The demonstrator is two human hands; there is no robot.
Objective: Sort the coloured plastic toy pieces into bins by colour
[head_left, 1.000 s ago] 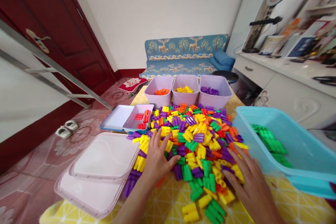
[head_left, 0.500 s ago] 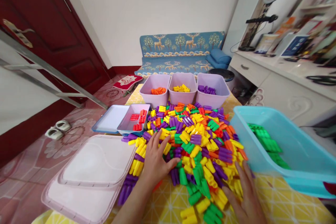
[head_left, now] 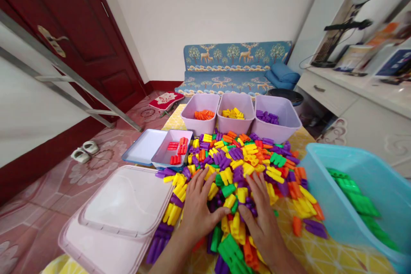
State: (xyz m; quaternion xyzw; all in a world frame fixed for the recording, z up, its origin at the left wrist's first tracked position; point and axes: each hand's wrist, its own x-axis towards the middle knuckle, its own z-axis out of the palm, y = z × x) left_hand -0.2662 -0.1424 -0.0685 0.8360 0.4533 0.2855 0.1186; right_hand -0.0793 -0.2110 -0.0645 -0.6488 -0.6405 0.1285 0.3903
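A heap of plastic building pieces (head_left: 229, 188) in yellow, purple, green, orange and red covers the middle of the table. On its left side rests my left hand (head_left: 201, 203), fingers spread over the pieces. Facing it, my right hand (head_left: 261, 209) lies against the heap from the right, fingers also apart. Several yellow, purple and green pieces sit between the two hands, some up against the thumbs. Neither hand grips a piece that I can see. A few loose pieces (head_left: 314, 227) lie apart to the right of my right hand.
Three lilac bins (head_left: 199, 126) at the back hold orange, yellow and purple pieces. A small box (head_left: 160, 154) has red ones. The turquoise tub (head_left: 334, 197) at right contains green ones. Pinkish lids (head_left: 125, 201) lie at left. A yellow patterned cloth (head_left: 321, 252) covers the table.
My right hand has moved left into the heap, closer to my left hand, and pieces have bunched up between them. The view has shifted slightly left.
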